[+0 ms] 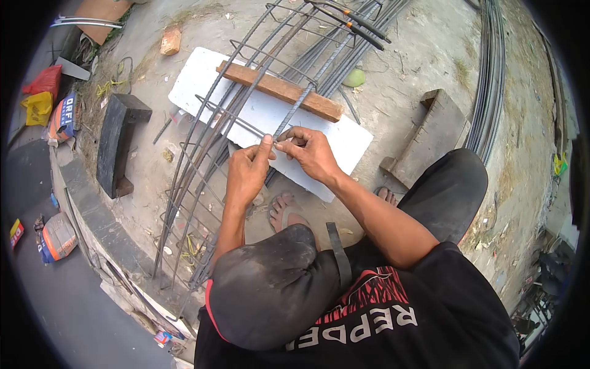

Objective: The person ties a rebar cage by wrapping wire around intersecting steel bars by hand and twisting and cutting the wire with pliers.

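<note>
My left hand (247, 172) and my right hand (312, 155) meet at the near side of a rebar cage (241, 92). Their thumbs and fingers are pinched where a ribbed bar (296, 106) meets the corner of a stirrup. Whatever lies between the fingertips is too small to make out. Beneath the cage, a wooden batten (319, 106) lies across a white board (353, 138) and props up the bars. Pliers with black and orange handles (362, 29) rest on the cage's far end.
A black-sided block (114, 147) stands to the left, a wooden form (430, 138) to the right. Long rebar (490, 74) runs along the right. A brick piece (171, 40) lies beyond the board. Cement bags (58, 237) are at far left.
</note>
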Motion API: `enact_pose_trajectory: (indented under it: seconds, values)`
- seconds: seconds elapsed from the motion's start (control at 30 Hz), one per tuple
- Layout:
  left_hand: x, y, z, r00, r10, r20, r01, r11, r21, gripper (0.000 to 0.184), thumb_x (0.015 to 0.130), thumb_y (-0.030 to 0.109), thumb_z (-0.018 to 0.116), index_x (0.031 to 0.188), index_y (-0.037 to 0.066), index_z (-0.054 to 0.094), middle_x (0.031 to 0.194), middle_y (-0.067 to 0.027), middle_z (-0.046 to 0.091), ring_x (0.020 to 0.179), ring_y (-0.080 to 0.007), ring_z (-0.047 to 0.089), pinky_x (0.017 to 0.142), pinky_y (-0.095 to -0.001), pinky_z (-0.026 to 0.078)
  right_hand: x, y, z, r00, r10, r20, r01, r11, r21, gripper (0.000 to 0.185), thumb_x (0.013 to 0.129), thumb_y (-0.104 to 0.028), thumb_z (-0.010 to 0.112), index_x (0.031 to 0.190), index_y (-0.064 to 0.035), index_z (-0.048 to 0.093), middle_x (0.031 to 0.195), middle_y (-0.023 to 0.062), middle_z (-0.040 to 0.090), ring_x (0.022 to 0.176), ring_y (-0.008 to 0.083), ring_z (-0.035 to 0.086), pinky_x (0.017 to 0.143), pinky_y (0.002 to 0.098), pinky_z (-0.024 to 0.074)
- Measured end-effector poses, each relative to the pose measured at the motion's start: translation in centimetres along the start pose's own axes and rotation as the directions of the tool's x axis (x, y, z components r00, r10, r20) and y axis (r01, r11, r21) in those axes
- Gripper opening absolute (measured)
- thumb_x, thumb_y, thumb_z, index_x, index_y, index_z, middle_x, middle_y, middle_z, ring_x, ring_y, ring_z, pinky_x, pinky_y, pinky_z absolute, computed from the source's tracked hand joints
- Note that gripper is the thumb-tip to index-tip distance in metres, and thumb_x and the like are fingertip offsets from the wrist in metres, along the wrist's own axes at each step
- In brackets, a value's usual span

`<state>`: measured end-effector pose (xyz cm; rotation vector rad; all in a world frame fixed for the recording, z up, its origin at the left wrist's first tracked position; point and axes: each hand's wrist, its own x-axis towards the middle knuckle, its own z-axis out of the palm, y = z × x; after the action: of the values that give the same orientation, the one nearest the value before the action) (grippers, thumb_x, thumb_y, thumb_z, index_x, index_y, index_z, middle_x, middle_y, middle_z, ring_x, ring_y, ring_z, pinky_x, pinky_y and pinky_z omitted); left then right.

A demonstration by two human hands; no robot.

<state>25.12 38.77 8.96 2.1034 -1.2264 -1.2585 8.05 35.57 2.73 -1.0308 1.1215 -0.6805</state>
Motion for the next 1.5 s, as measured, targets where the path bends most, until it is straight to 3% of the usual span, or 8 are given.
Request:
enact_pose_trajectory:
  seconds: [0.17,0.33,0.43,1.07,1.17,1.33,1.4,1.5]
  values:
    - [0.0,-0.6,0.1,0.997,-0.070,-0.008,0.065,0.952,-0.298,0.056,0.101,0.050,0.066,0.087,-0.004,0.072,0.061,-0.0024,0.059,0.050,-0.0070,0.049,0.047,-0.0258,0.036,0.1,0.6,0.6,0.999,-0.005,0.052,0.002,0.999,0.052,0.020,0.090,-0.017,0.080,0.093,0.0023,0.078,0.078,0.0069,0.072,0.073,0.0130,0.063,0.070,0.0311,0.0506]
    - [0.0,-0.8,-0.1,0.998,-0.063,0.028,0.069,0.959,-0.276,0.042,0.100,0.037,0.072,0.090,-0.003,0.071,0.062,-0.0020,0.060,0.050,-0.0056,0.049,0.046,-0.0234,0.035,-0.2,-0.2,0.4,0.989,0.101,0.105,-0.102,0.995,-0.002,0.022,0.091,-0.023,0.082,0.092,-0.0011,0.078,0.079,0.0035,0.070,0.065,0.0074,0.055,0.057,0.0257,0.0437]
    - [-0.2,-1.0,-0.3,0.998,-0.031,0.056,0.045,0.960,-0.275,0.036,0.099,0.032,0.074,0.091,-0.003,0.071,0.064,-0.0027,0.062,0.051,-0.0055,0.050,0.046,-0.0235,0.035,-0.1,0.2,0.5,0.996,0.042,0.073,-0.043,0.999,0.015,0.020,0.088,-0.018,0.081,0.091,0.0017,0.078,0.082,0.0071,0.074,0.078,0.0127,0.065,0.075,0.0310,0.0523]
    - [-0.4,-0.8,-0.1,0.998,-0.056,0.029,0.061,0.959,-0.276,0.030,0.098,0.027,0.076,0.091,-0.002,0.071,0.069,-0.0038,0.065,0.054,-0.0070,0.052,0.049,-0.0228,0.038,0.2,0.2,0.1,0.991,0.086,0.098,-0.086,0.996,-0.001,0.020,0.087,-0.019,0.084,0.085,-0.0001,0.077,0.077,0.0054,0.072,0.074,0.0112,0.063,0.069,0.0305,0.0505]
    - [-0.2,-1.0,0.1,1.000,-0.029,-0.005,0.026,0.951,-0.308,0.029,0.098,0.024,0.075,0.088,-0.004,0.070,0.064,-0.0036,0.064,0.051,-0.0059,0.051,0.045,-0.0244,0.036,0.1,0.6,0.3,0.994,0.007,0.113,-0.005,1.000,-0.014,0.023,0.088,-0.021,0.082,0.093,0.0010,0.078,0.078,0.0088,0.073,0.073,0.0152,0.065,0.070,0.0330,0.0517]
    - [0.0,-1.4,0.5,0.999,-0.022,-0.029,0.013,0.961,-0.276,0.029,0.097,0.023,0.075,0.087,-0.004,0.070,0.063,-0.0039,0.064,0.050,-0.0066,0.051,0.045,-0.0253,0.036,-3.5,-2.6,-0.5,0.971,-0.089,-0.220,0.021,0.956,-0.293,0.029,0.100,-0.022,0.064,0.110,0.0018,0.075,0.088,0.0198,0.075,0.080,0.0329,0.072,0.079,0.0415,0.0549]
    - [0.1,-1.7,0.6,0.999,-0.018,-0.030,0.009,0.960,-0.281,0.028,0.096,0.022,0.076,0.086,-0.004,0.070,0.062,-0.0039,0.064,0.050,-0.0069,0.051,0.046,-0.0255,0.036,-4.1,-3.3,-1.0,0.948,-0.231,-0.219,0.133,0.912,-0.387,0.028,0.101,-0.019,0.059,0.111,0.0011,0.076,0.093,0.0223,0.076,0.086,0.0401,0.073,0.082,0.0448,0.0556]
    - [0.1,-2.2,0.4,1.000,-0.016,-0.014,0.012,0.956,-0.293,0.030,0.096,0.024,0.076,0.087,-0.004,0.070,0.063,-0.0048,0.065,0.050,-0.0073,0.051,0.046,-0.0260,0.036,-5.5,-4.7,-1.8,1.000,0.000,0.025,0.015,0.785,-0.619,0.027,0.096,-0.018,0.062,0.109,0.0013,0.076,0.092,0.0263,0.074,0.088,0.0468,0.071,0.083,0.0503,0.0565]
